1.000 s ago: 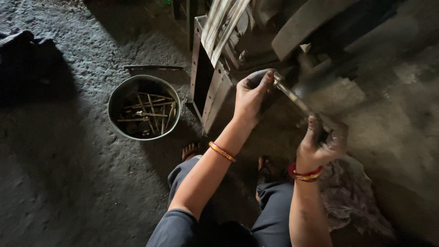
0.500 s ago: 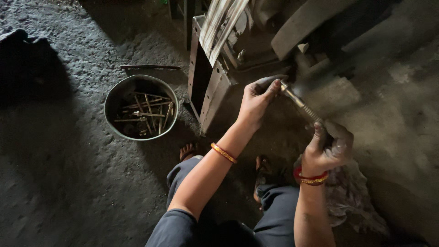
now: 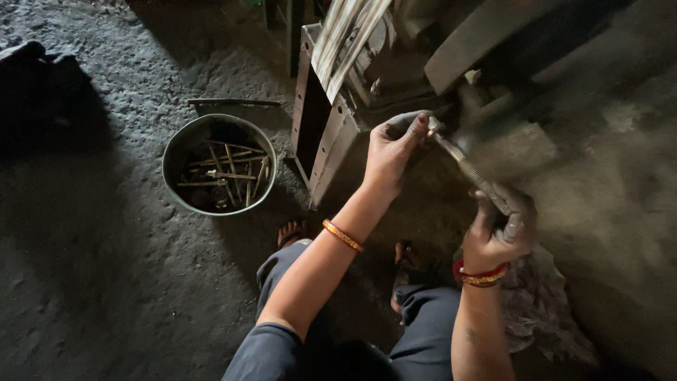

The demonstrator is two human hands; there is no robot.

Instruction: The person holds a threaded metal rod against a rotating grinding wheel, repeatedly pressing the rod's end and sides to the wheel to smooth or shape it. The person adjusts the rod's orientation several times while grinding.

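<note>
Dusty grey ground [image 3: 92, 282] lies all around. At twelve o'clock stands a big metal machine [image 3: 395, 77]. At nine o'clock sits a round bucket [image 3: 180, 152] of thin rods. The right hand [image 3: 497, 233] is curled tight around a long metal rod [image 3: 465, 168], and the left hand [image 3: 391, 152] pinches its top end by the machine.

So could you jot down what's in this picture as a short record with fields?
left hand: left hand pinches the upper end of the metal rod
right hand: right hand grips the rod's lower end
machine: dark metal machine right behind the left hand
bucket: round bucket on the floor, holding loose rods
floor: gritty grey floor
cloth: crumpled cloth under the right wrist
</note>
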